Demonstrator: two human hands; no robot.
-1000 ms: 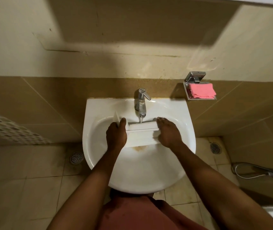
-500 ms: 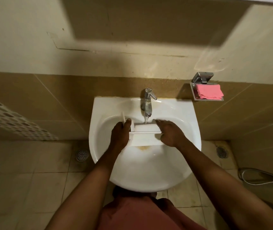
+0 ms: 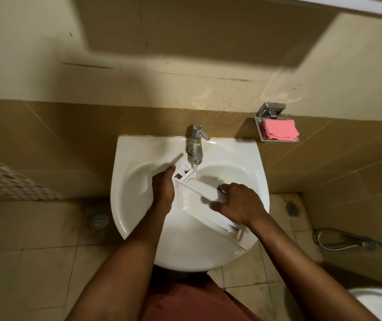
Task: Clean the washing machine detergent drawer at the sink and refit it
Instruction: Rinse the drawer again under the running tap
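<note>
Detergent drawer (image 3: 205,193) slants across sink (image 3: 243,163), one end at rim.

Sink (image 3: 136,205) mounted against the wall, tap (image 3: 195,144) at the centre of its rear edge. Detergent drawer (image 3: 200,194) lies diagonally in the basin, its far end below the tap spout, its near end toward the front-right rim. Left hand (image 3: 163,188) grips the drawer's far-left end; right hand (image 3: 238,202) holds its right side. Wall dish (image 3: 258,129) carrying a cloth (image 3: 279,132) sits right of the tap. One floor drain (image 3: 98,220) lies left of the sink, a second drain (image 3: 292,208) right.
</note>
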